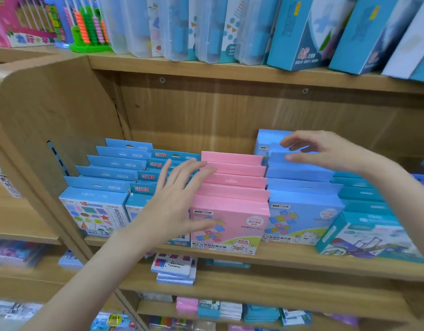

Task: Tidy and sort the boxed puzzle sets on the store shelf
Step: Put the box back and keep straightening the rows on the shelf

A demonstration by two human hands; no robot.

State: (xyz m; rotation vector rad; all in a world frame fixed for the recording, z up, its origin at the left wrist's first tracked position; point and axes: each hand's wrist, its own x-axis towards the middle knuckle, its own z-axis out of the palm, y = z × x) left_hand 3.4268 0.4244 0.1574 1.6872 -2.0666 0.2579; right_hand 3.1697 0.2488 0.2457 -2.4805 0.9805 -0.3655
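Pink boxed puzzle sets point(230, 206) stand in a front-to-back row on the middle wooden shelf point(278, 261), the front one facing out with coloured squares and a cartoon animal printed on it. Just to their right runs a row of light blue boxes point(299, 211) with the same print, and further right a row of teal boxes point(364, 225). To the left of the pink row are two rows of blue hang-tab boxes point(106, 187), the nearest showing coloured shapes. The left hand point(175, 201) lies flat with its fingers point(194, 173) straight and slightly spread, the tips resting on the left edge of the pink tops. The right hand point(325, 149) hovers over the rear of the light blue row, fingers loosely spread and gently bent, gripping nothing. On the shelf above lean clear plastic cases point(182, 29) and tall blue cartons point(301, 37), with a green abacus point(89, 29) at the far left.
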